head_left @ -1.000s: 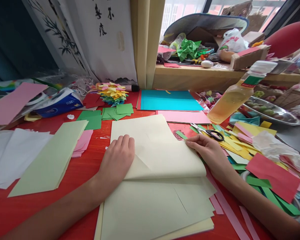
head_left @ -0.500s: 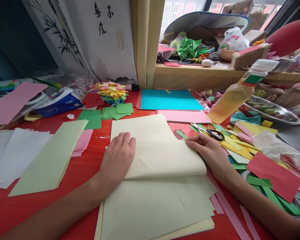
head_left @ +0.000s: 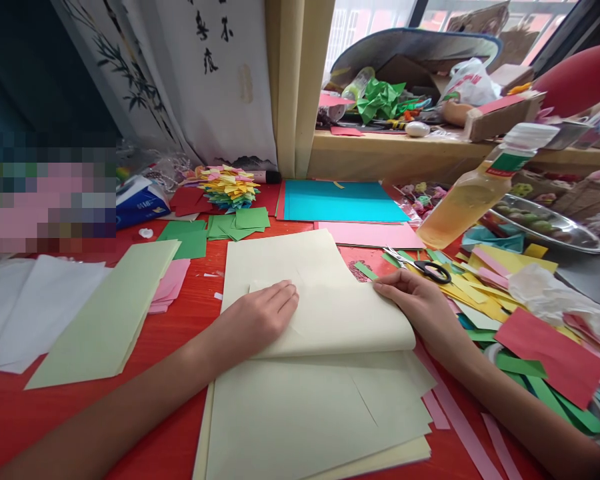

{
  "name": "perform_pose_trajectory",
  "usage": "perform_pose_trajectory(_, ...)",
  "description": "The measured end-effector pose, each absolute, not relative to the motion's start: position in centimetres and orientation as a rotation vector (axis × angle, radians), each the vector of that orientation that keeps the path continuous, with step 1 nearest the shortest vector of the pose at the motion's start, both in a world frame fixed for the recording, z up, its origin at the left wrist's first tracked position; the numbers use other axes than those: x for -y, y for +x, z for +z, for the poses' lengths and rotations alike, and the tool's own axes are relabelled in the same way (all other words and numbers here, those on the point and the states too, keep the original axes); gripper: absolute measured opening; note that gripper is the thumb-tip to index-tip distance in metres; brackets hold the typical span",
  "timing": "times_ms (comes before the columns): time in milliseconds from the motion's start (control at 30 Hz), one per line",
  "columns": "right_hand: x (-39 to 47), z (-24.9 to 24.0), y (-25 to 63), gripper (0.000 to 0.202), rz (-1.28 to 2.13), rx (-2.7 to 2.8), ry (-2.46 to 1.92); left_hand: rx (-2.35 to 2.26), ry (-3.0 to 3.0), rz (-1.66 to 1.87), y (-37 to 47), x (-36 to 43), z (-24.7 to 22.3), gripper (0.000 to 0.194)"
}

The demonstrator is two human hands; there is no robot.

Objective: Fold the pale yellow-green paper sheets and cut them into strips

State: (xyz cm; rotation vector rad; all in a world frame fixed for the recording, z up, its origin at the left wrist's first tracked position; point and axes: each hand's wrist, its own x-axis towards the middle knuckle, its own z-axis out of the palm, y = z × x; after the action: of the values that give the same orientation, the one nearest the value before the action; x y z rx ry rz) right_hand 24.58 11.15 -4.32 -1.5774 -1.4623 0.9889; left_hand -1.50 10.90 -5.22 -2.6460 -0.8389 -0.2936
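A pale cream sheet of paper [head_left: 347,320] is folded over on itself, its rounded bend facing me. It rests on a stack of the same cream paper [head_left: 300,413] in front of me. My left hand [head_left: 267,313] lies flat on the folded layer near its left side, fingers together and pressing down. At the far right corner of that layer, my right hand [head_left: 415,300] pinches the paper's edge between thumb and fingers. Black-handled scissors [head_left: 430,269] lie just beyond my right hand, partly over green paper scraps.
Folded light-green paper [head_left: 107,313] and white sheets [head_left: 47,310] lie on the left. Behind are green squares [head_left: 185,239], a folded-paper ornament [head_left: 230,188] and blue paper [head_left: 345,201]. A bottle [head_left: 473,190] stands at the right, near coloured scraps [head_left: 555,357].
My left hand has slid right across the folded layer and its fingers have flattened out. My right hand keeps its pinch at the corner. The view has shifted slightly.
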Motion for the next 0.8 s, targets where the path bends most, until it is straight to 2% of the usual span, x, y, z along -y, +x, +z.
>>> perform_pose_trajectory(567,-11.8,-4.3,24.7,0.019,0.995,1.522,-1.641,1.047,-3.078,-0.236,-1.4,-11.5,-4.7,0.049)
perform_pose_trajectory(700,-12.3,-4.0,24.8,0.015,0.671,1.842,-1.737,1.089,-3.108,-0.173,-1.5,-11.4,-4.7,0.050)
perform_pose_trajectory(800,-12.1,-2.9,24.3,0.021,0.096,2.120,-1.839,1.101,-3.117,-0.160,-1.6,-11.5,-4.9,0.050)
